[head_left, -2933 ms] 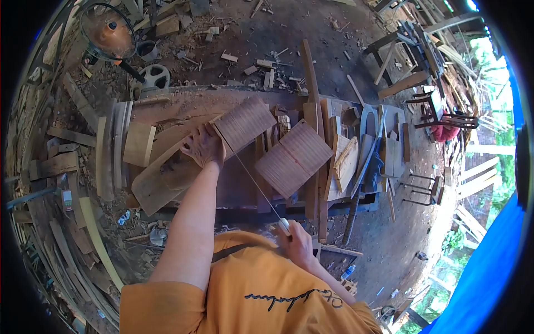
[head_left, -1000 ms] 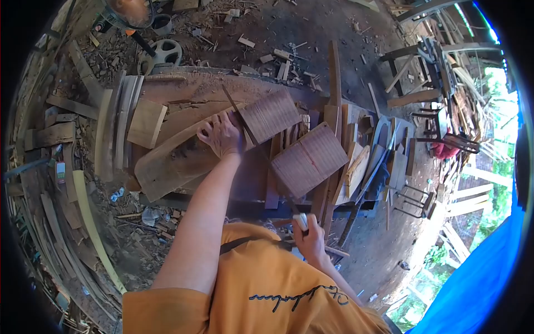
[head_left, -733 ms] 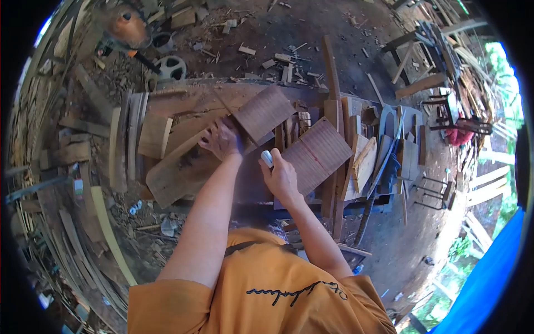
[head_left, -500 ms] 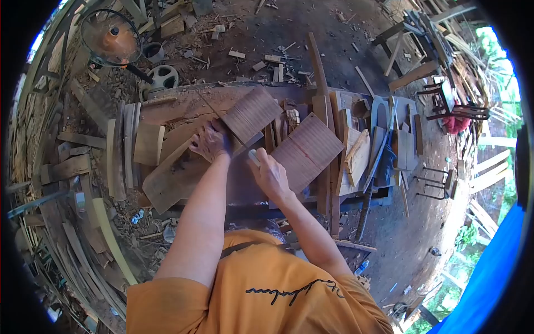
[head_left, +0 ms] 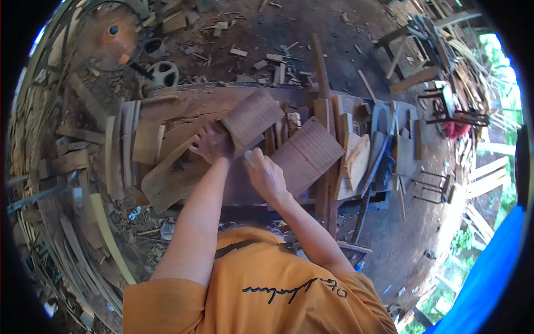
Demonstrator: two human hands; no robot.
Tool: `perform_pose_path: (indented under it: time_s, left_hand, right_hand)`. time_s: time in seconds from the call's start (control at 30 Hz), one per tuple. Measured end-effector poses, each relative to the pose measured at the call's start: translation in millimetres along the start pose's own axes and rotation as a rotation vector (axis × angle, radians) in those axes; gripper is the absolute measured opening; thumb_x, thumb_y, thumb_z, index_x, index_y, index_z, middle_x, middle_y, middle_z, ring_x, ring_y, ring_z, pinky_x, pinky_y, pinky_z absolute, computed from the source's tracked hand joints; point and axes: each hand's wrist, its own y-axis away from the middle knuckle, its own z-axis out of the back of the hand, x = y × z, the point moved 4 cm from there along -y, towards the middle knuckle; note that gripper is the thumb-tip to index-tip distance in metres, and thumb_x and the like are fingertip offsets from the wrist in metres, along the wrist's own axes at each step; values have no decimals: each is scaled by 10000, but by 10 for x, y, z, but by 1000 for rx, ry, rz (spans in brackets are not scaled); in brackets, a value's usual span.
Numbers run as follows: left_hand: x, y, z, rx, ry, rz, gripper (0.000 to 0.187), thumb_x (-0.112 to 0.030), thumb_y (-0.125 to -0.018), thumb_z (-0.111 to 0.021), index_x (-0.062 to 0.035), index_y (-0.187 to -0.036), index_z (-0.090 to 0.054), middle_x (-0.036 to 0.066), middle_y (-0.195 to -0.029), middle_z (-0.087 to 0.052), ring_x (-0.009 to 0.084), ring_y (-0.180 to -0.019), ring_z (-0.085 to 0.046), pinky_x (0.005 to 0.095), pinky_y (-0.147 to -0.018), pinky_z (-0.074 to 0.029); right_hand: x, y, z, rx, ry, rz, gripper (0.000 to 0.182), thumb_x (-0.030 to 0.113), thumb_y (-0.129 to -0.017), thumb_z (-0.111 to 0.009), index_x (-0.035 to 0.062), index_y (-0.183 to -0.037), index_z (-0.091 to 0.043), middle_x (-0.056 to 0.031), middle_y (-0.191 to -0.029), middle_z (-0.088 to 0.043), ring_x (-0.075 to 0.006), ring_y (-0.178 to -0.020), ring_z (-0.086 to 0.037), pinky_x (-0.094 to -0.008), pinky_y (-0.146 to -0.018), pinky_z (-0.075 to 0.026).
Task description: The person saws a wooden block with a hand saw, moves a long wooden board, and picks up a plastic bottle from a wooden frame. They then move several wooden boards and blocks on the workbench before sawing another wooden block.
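Note:
My left hand [head_left: 212, 143] lies with fingers spread on the wood at the left edge of a ribbed brown board [head_left: 253, 114]. My right hand [head_left: 267, 177] is closed round the pale handle [head_left: 250, 158] of a hand saw, just below the board's near corner. The saw's blade is lost in the blur. A second ribbed board [head_left: 308, 153], with a red mark across it, lies to the right of my right hand. Under my left forearm extends a long, wide plank [head_left: 169, 181].
The workbench [head_left: 192, 100] carries upright slats [head_left: 130, 139] on the left and stacked offcuts [head_left: 356, 158] on the right. A fan [head_left: 111, 36] stands beyond its far left corner. Wood scraps [head_left: 275, 57] litter the floor behind it. Small dark chairs [head_left: 439, 103] are off to the right.
The thin blade line seen along the board's left edge no longer shows. My right hand has shifted slightly left, and the fan head has turned.

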Motion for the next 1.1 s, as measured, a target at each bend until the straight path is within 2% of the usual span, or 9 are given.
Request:
perform_pose_path:
  time_s: [0.17, 0.27, 0.4, 0.5, 0.57, 0.73, 0.87, 0.97, 1.1]
  left_hand:
    - [39, 0, -84, 26, -15, -9, 366, -393, -987, -358, -167, -1005, -646, 60, -1109, -627, 292, -1037, -544, 524, -960, -292]
    - [56, -1, -114, 28, -22, -28, 354, -387, -989, -363, -170, -1013, -642, 52, -1086, -625, 292, -1024, -543, 526, -954, -290]
    - [52, -10, -157, -55, -53, -35, 366, -397, -992, -356, -164, -1020, -638, 51, -1042, -624, 290, -1020, -544, 523, -960, -285]
    - [46, 39, -99, -69, -22, -22, 366, -398, -993, -357, -165, -1032, -636, 55, -1048, -621, 286, -1031, -539, 523, -967, -278]
    - [10, 14, -43, 23, -1, 13, 362, -395, -993, -357, -167, -1030, -636, 57, -1091, -616, 283, -1048, -530, 520, -971, -276]
    - [67, -14, -145, 44, -23, -31, 363, -391, -992, -354, -157, -1016, -631, 68, -1087, -621, 289, -1056, -526, 511, -974, -277]
    - [28, 19, -74, 12, 17, -6, 379, -389, -986, -346, -134, -988, -627, 83, -1047, -637, 299, -1047, -530, 501, -969, -285]
    - [-36, 55, 44, 12, 18, -17, 397, -391, -983, -330, -124, -986, -625, 92, -1045, -637, 304, -1050, -530, 497, -968, -289]
    - [-79, 99, 30, -20, -69, -161, 421, -405, -986, -318, -112, -983, -621, 92, -1049, -624, 315, -1037, -533, 506, -963, -293]
  right_hand:
    - [-241, 997, 596, 41, -20, -31, 233, 189, -900, -625, 42, -1013, -484, -198, -795, -621, -404, -718, -629, -489, -586, -507]
    - [-325, 925, 558, 88, -10, -63, 248, 173, -888, -640, 34, -1016, -478, -204, -796, -618, -405, -714, -627, -491, -580, -499]
    - [-68, -88, -62, 26, -57, 45, 260, 209, -900, -624, 37, -1020, -472, -225, -802, -623, -426, -695, -616, -503, -577, -497]
    - [-99, 7, -45, 21, -81, 31, 284, 224, -898, -624, 36, -1053, -478, -226, -789, -622, -424, -691, -617, -500, -584, -506]
    - [-128, 409, 260, -2, -66, 31, 287, 220, -899, -623, 35, -1070, -485, -219, -779, -619, -416, -688, -623, -491, -583, -512]
    - [-287, 971, 704, 111, 15, -81, 265, 206, -904, -611, 35, -1077, -503, -205, -810, -630, -396, -699, -635, -478, -574, -515]
    - [-98, -34, -5, -14, -121, 59, 217, 169, -892, -599, 37, -1011, -475, -208, -759, -602, -407, -694, -632, -481, -593, -522]
    - [-68, -125, -148, -8, -113, 19, 215, 172, -886, -600, 47, -979, -451, -205, -745, -599, -407, -687, -633, -481, -597, -523]
    - [31, 232, 182, -2, -140, -77, 200, 203, -910, -582, 73, -1006, -463, -200, -764, -600, -415, -699, -622, -498, -591, -505]
